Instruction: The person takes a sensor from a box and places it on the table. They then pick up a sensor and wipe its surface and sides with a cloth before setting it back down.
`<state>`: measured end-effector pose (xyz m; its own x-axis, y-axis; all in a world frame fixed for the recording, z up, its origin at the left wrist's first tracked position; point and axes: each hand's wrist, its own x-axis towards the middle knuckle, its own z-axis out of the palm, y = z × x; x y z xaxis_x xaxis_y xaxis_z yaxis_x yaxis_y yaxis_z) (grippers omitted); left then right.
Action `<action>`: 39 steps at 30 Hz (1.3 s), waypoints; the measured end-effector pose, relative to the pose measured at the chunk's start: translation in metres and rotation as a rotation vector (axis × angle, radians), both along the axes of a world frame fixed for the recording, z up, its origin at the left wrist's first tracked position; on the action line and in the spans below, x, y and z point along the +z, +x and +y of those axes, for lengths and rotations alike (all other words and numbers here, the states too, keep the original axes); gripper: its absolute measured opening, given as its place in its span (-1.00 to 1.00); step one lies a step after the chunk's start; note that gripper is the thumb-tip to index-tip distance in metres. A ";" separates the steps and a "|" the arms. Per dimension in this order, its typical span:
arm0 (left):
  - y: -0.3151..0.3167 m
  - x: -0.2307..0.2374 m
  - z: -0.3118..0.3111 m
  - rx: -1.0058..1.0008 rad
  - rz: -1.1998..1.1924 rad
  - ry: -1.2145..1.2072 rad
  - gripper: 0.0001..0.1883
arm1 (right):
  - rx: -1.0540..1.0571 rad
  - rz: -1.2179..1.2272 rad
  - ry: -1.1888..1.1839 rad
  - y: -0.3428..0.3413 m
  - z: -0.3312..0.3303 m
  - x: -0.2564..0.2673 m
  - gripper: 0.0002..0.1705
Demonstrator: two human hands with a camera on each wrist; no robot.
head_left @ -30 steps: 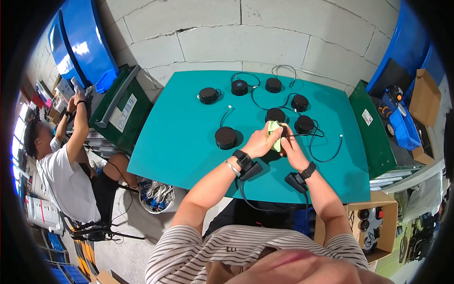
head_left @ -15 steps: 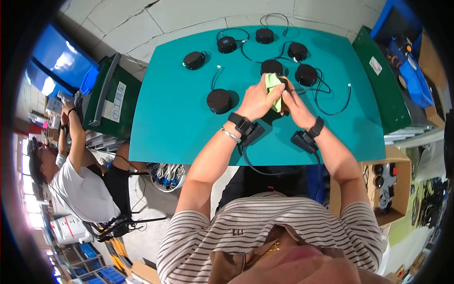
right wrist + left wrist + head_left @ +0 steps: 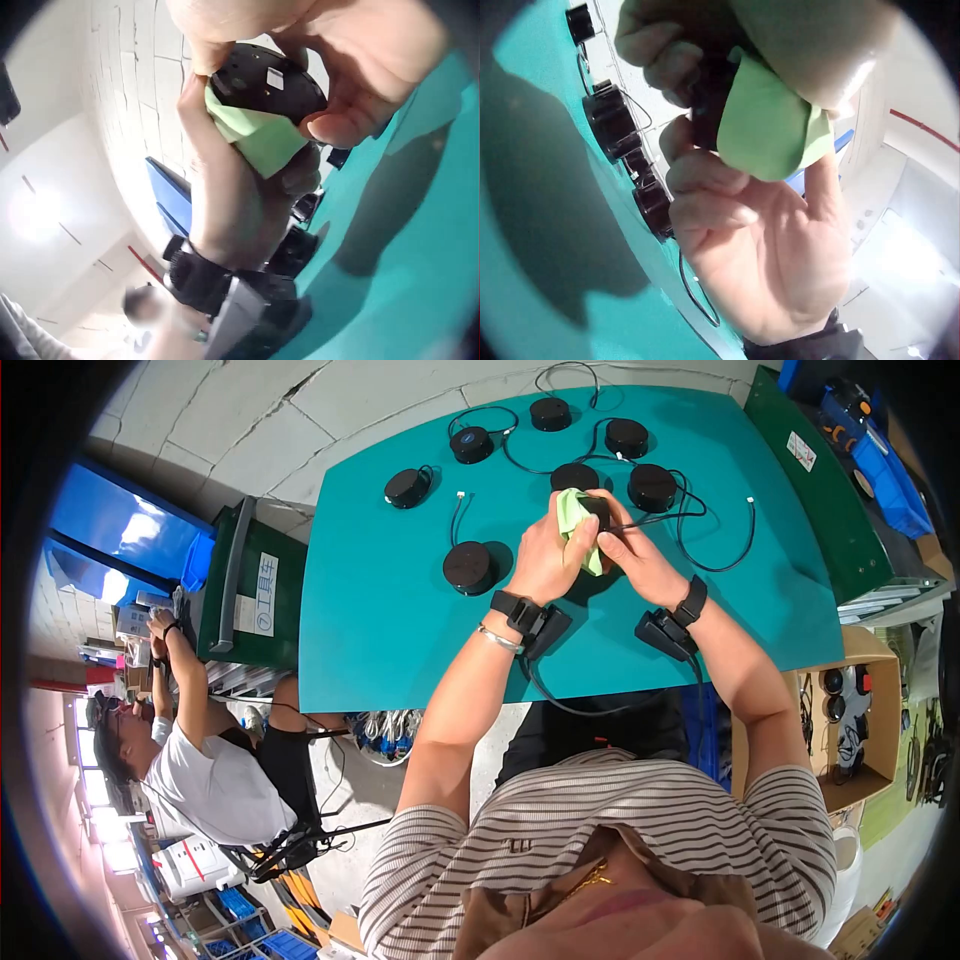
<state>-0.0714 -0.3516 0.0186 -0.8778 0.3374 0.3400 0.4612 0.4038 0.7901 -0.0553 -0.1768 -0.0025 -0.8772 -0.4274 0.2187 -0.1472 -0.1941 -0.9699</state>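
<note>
Both hands are together over the green table, around a round black cable device. My left hand holds a light green cloth against the device, its thumb on the near side. Gripping the device's edge from the other side, my right hand has its thumb and fingers curled. A small pale rectangle shows on the device's flat face in the right wrist view. Just beyond the hands sits a similar black device, partly covered by them. Another device lies to the left, its short cable ending in a white plug.
Several more black devices with cables, such as one near the right hand, are spread over the table's far part. A cardboard box stands at the right. Green cabinets flank the table; a seated person works at the left.
The head view has shifted, so the table sits higher in it. Both hands keep their hold on the cloth and the device; the right hand's thumb has shifted slightly.
</note>
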 end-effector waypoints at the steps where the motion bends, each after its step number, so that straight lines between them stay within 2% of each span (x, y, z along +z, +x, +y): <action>1: -0.001 -0.001 -0.001 0.006 -0.106 -0.011 -0.41 | 0.003 -0.004 -0.002 0.001 -0.001 0.002 -0.32; 2: -0.002 -0.002 -0.001 0.012 -0.211 -0.022 -0.41 | -0.062 0.100 0.098 0.002 -0.002 0.004 -0.29; 3: -0.004 -0.005 -0.001 0.014 -0.213 -0.024 -0.41 | -0.128 0.205 0.198 0.003 -0.003 0.005 -0.26; 5: -0.010 -0.013 -0.001 -0.010 -0.339 0.084 -0.35 | -0.111 0.160 0.202 0.001 -0.003 0.003 -0.21; 6: -0.011 -0.013 -0.002 -0.031 -0.400 0.124 -0.26 | -0.145 0.246 0.244 0.000 -0.003 0.001 -0.20; 7: -0.010 -0.013 -0.001 -0.030 -0.402 0.124 -0.26 | -0.179 0.333 0.287 0.000 -0.003 0.000 -0.18; 9: -0.009 -0.012 0.002 -0.060 -0.496 0.302 -0.20 | -0.184 0.343 0.307 0.001 -0.003 0.002 -0.17; 11: -0.012 -0.018 0.000 -0.044 -0.483 0.286 -0.19 | -0.195 0.350 0.325 0.001 -0.002 0.003 -0.17; 17: -0.014 -0.019 0.000 -0.002 -0.408 0.277 -0.18 | -0.063 0.171 0.156 0.005 0.000 0.008 -0.21; 19: -0.013 -0.016 0.000 0.069 -0.395 0.246 -0.23 | 0.052 -0.082 -0.067 0.007 0.000 0.009 -0.34; 20: -0.011 -0.014 0.000 0.065 -0.396 0.243 -0.23 | 0.048 -0.082 -0.070 0.005 0.001 0.005 -0.34; 22: -0.007 -0.009 0.001 0.101 -0.295 0.193 -0.36 | 0.184 -0.285 -0.288 -0.002 0.006 -0.004 -0.41; 23: -0.005 -0.006 0.004 0.091 -0.294 0.198 -0.36 | 0.174 -0.281 -0.283 -0.005 0.008 -0.007 -0.41; 25: 0.002 0.001 0.012 0.095 -0.134 0.321 -0.45 | 0.249 -0.350 -0.407 -0.007 0.008 -0.004 -0.37; 26: 0.006 0.008 0.008 0.062 -0.220 0.315 -0.53 | 0.229 -0.356 -0.382 -0.007 0.008 -0.002 -0.33; 27: 0.004 0.004 0.009 0.061 -0.220 0.321 -0.53 | 0.227 -0.356 -0.377 -0.006 0.009 -0.002 -0.33; 29: 0.000 -0.006 0.009 0.017 0.142 0.181 -0.56 | 0.232 -0.365 -0.373 -0.006 0.008 -0.003 -0.34; 30: 0.002 -0.003 0.012 -0.020 0.219 0.163 -0.54 | 0.215 -0.384 -0.342 -0.005 0.009 -0.002 -0.36; 31: 0.002 0.000 0.012 -0.001 0.385 -0.023 -0.59 | 0.092 -0.436 -0.289 0.001 0.003 0.002 -0.37; 33: 0.000 -0.003 0.013 0.020 0.401 -0.096 -0.59 | 0.046 -0.420 -0.212 0.001 0.001 -0.007 -0.38; 34: 0.000 -0.004 0.013 0.020 0.397 -0.099 -0.59 | 0.047 -0.424 -0.215 0.000 0.002 -0.009 -0.38; 36: 0.000 -0.005 0.014 0.013 0.100 0.155 -0.60 | 0.182 -0.414 -0.214 -0.002 0.004 -0.010 -0.37; 37: -0.002 -0.006 0.013 0.016 0.099 0.155 -0.60 | 0.184 -0.416 -0.214 -0.001 0.004 -0.009 -0.37; 39: -0.005 -0.011 0.011 0.020 -0.140 0.304 -0.56 | 0.204 -0.460 -0.246 0.000 0.003 -0.005 -0.31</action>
